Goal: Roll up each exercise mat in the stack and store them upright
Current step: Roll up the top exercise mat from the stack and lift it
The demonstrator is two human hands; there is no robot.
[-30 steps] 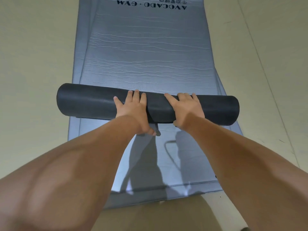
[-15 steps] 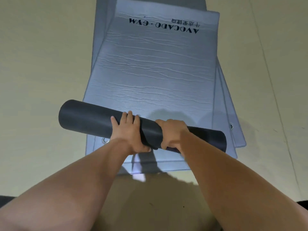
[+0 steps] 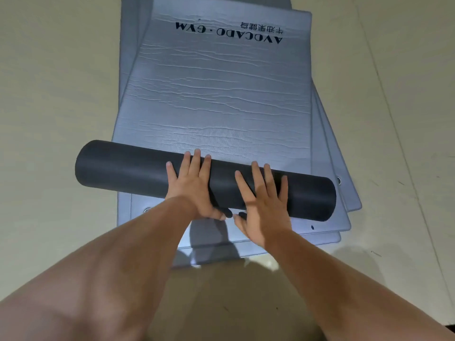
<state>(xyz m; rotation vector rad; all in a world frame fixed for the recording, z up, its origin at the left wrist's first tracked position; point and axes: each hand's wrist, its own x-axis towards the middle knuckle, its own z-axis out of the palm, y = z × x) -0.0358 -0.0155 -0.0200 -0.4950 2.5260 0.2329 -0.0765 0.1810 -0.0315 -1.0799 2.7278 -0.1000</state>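
Both hands lie flat on the dark charcoal rolled-up foam mat (image 3: 204, 179), palms down, neither one clenched around it. The left hand (image 3: 194, 185) is spread with its fingers reaching over the top of the roll and its thumb tucked down at the near underside. The right hand (image 3: 264, 200) is released wider still, fingers fanned across the roll's upper face, thumb stretched out to the near side just short of the left thumb. The two hands sit side by side near the middle of the roll's length, close but not overlapping.

The roll's long axis runs left to right across the view, slightly slanted, its left end farther away than its right end. The left end overhangs the edge of the pile beneath; the right end stops above the pile's right margin.

It rests on the near part of a stack of flat silver-grey textured exercise mats (image 3: 221, 94), which stretch lengthwise away from the person. The top one carries dark printed lettering (image 3: 229, 33) at its far end, reading upside down. The lower mats fan out at the right, and small metal eyelets (image 3: 338, 180) show near their corners.

Everything lies on a pale beige floor (image 3: 54, 94) marked by thin seam lines.
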